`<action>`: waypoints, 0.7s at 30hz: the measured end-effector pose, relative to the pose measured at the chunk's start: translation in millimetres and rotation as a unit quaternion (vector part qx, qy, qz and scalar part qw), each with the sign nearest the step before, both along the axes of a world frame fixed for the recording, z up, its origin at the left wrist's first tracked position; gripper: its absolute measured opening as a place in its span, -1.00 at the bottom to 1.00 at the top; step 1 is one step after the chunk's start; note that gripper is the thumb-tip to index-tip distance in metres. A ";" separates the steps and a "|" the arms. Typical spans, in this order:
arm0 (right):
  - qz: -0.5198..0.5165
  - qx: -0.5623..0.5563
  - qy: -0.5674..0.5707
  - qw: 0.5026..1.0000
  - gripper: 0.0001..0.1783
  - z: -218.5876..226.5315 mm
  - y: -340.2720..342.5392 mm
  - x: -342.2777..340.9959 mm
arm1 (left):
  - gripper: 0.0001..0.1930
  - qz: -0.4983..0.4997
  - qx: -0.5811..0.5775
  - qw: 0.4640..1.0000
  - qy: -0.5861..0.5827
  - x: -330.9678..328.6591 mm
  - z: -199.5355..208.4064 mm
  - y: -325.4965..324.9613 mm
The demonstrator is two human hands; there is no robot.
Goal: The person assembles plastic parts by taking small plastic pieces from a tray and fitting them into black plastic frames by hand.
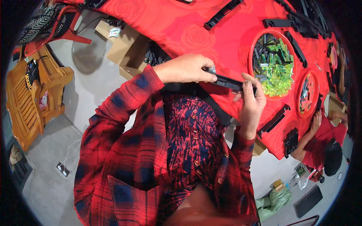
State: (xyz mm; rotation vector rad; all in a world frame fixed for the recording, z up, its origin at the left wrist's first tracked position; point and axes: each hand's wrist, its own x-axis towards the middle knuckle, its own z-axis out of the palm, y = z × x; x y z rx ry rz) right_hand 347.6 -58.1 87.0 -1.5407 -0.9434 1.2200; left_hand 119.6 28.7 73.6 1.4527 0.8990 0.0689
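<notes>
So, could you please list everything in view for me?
Tablecloth: 1, red, upper right
Held strip: 1, black, near centre
Large basin: 1, red, on tablecloth
Small pieces: many, black, green, yellow, in large basin
Small basin: 1, red, right of large basin
Loose parts: several, black, on tablecloth
Open box: 1, brown, left of tablecloth
Wooden seat: 1, orange-brown, far left
Chair: 1, red-framed, upper left
Green bundle: 1, green, lower right
Co-worker: 1, in red, far right
Left hand: 1, red-sleeved, at strip's left end
Right hand: 1, red-sleeved, at strip's right end
</notes>
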 end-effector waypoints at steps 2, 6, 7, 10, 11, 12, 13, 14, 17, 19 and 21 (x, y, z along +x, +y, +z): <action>0.020 -0.013 0.009 1.000 -0.65 1.7 -1.8 0.0 | -0.72 -0.022 -0.009 1.000 -0.003 -4.2 -4.8 8.8; -0.025 0.005 0.058 0.998 -0.65 -4.5 -6.4 -0.2 | -0.42 -0.027 0.024 0.996 -0.079 -17.6 3.0 25.6; -0.054 0.015 0.077 0.995 -0.66 -9.6 -7.7 1.3 | -0.40 0.057 0.031 0.991 -0.121 -18.7 1.1 24.7; -0.102 0.044 0.125 0.986 -0.65 -8.7 -5.3 -5.4 | -0.35 0.331 0.122 0.911 -0.213 -19.4 2.6 16.4; -0.124 0.059 0.149 0.979 -0.64 -7.4 -4.0 -10.5 | -0.41 0.420 0.188 0.871 -0.173 -16.9 3.1 6.1; -0.124 0.062 0.148 0.979 -0.64 -8.0 -3.2 -13.5 | -0.47 0.502 0.251 0.817 -0.131 -12.4 4.7 -5.7; -0.146 0.073 0.152 0.975 -0.64 -10.7 -2.8 -16.2 | -0.54 0.564 0.231 0.775 -0.168 0.1 -0.1 -13.5; -0.165 0.084 0.158 0.970 -0.63 -15.4 -1.8 -19.2 | -0.52 0.559 0.199 0.784 -0.180 8.7 1.4 -25.0; -0.154 0.104 0.174 0.967 -0.63 -24.6 -1.4 -30.3 | -0.59 0.483 -0.005 0.846 -0.228 29.7 -0.7 -51.4; -0.144 0.115 0.165 0.969 -0.62 -23.2 -1.3 -40.8 | -0.62 0.449 -0.131 0.827 -0.313 45.3 -4.4 -51.4; -0.121 0.116 0.156 0.973 -0.62 -23.8 -3.8 -52.3 | -0.69 0.421 -0.156 0.835 -0.319 48.9 -10.9 -44.6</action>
